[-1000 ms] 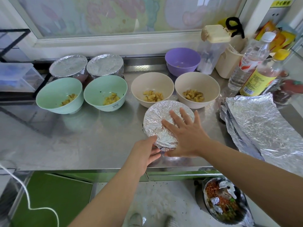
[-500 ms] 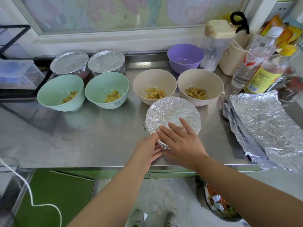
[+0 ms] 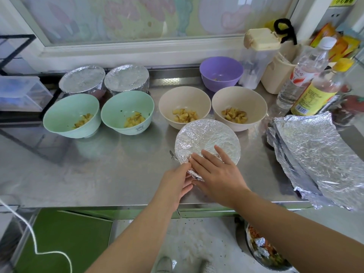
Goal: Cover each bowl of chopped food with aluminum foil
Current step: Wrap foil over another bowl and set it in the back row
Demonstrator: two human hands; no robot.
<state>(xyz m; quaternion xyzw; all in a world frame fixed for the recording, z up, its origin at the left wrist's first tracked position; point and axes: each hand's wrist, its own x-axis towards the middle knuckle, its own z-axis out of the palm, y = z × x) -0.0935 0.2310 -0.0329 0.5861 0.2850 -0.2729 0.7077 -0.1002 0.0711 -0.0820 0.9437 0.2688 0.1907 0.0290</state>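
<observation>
— Foil-covered bowl [image 3: 204,136]: position? Log everything by size, biggest first.

— Entry 1. Steel counter [image 3: 98,174]: spans the view left to right.
Entry 2. Stack of foil sheets [image 3: 319,154]: right side, its near corner overhanging the counter's near edge.
Entry 3. Foil-covered bowl: near centre, just in front of the left beige bowl [image 3: 183,99] and right beige bowl [image 3: 236,99]. Contact between them: cannot tell.

— Uncovered bowls?

— One row. Left green bowl [image 3: 59,125], right green bowl [image 3: 118,107], then the two beige ones, each holding chopped yellowish pieces [image 3: 185,115]. Purple bowl [image 3: 220,67]: far, right of centre, open. Far left, behind the green pair: left foil-topped bowl [image 3: 82,77] and right foil-topped bowl [image 3: 126,76], side by side.

— Hands?

— Right hand [image 3: 218,172]: lies flat on the near part of the foil top, fingers straight, slightly spread. Left hand [image 3: 175,180]: at the near-left rim, thumb above and fingers below the crumpled foil edge [image 3: 194,174], pinching it. Its fingertips are partly hidden under the right hand.

— Smaller items?

— Clear bottle [image 3: 307,71] and yellow-labelled bottle [image 3: 319,91]: far right, behind the foil stack.
</observation>
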